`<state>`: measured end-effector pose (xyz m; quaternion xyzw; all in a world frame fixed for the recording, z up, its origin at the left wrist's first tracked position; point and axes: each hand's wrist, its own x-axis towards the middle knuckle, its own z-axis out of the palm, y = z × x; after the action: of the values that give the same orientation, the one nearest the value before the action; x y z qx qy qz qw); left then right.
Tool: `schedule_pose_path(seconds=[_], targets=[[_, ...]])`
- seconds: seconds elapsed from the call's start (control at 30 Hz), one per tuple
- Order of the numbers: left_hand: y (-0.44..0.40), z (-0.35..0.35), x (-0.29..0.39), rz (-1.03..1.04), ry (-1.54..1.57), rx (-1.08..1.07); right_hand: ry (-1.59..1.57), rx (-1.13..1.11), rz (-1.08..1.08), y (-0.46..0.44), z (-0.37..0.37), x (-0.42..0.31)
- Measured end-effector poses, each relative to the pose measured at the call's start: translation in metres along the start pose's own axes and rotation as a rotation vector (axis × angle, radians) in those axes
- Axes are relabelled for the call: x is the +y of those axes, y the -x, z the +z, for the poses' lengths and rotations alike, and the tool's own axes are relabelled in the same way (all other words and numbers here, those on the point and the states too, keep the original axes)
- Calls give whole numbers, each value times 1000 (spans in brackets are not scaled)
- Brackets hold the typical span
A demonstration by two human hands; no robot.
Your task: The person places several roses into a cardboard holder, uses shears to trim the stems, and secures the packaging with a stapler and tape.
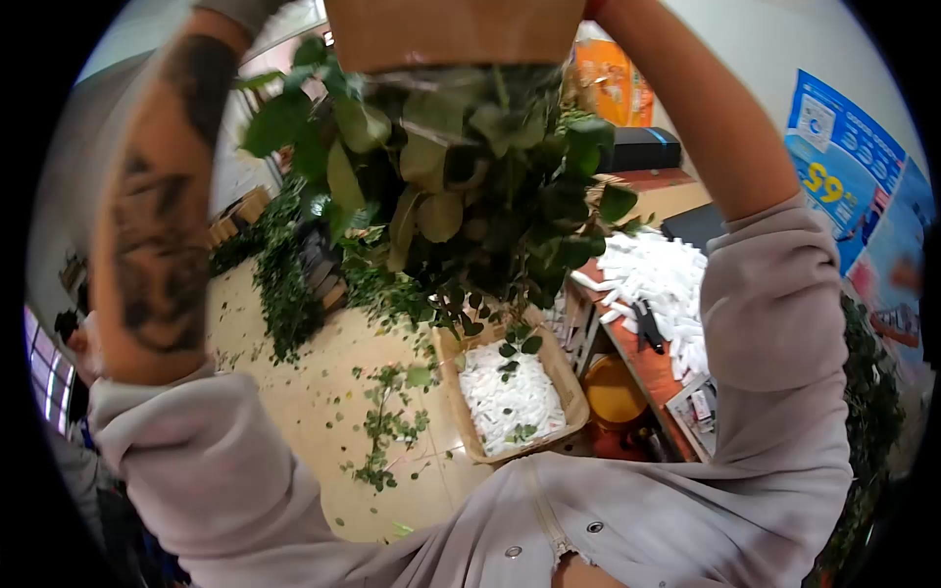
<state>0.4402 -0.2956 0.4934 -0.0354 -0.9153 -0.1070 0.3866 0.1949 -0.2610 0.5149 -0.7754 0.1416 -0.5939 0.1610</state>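
Note:
Both my forearms reach up past the top of the view, on either side of a brown cardboard piece at the top centre. Below it hangs a large bunch of green leafy stems, partly behind clear wrapping. My left hand is cut off at the top left; only the wrist end near a grey glove or cuff shows. The right hand lies out of view beyond the cardboard's right edge. What the fingers do is hidden.
Below the leaves, a tan basket holds many white pieces. More white pieces and a black tool lie on the reddish table at right. Cut stems and leaves litter the tiled floor. An orange bucket stands under the table.

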Motion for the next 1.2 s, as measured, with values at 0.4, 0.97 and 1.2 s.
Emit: schedule_pose_path(seconds=[0.4,0.97,1.2], targets=[[291,168,-52,-835,1098,421,758,196,88,324,143,181],[356,221,17,-1018,1585,724,-271,388,541,359,211,91],[354,234,29,-1022,1654,779,-457,521,709,362,208,96]])
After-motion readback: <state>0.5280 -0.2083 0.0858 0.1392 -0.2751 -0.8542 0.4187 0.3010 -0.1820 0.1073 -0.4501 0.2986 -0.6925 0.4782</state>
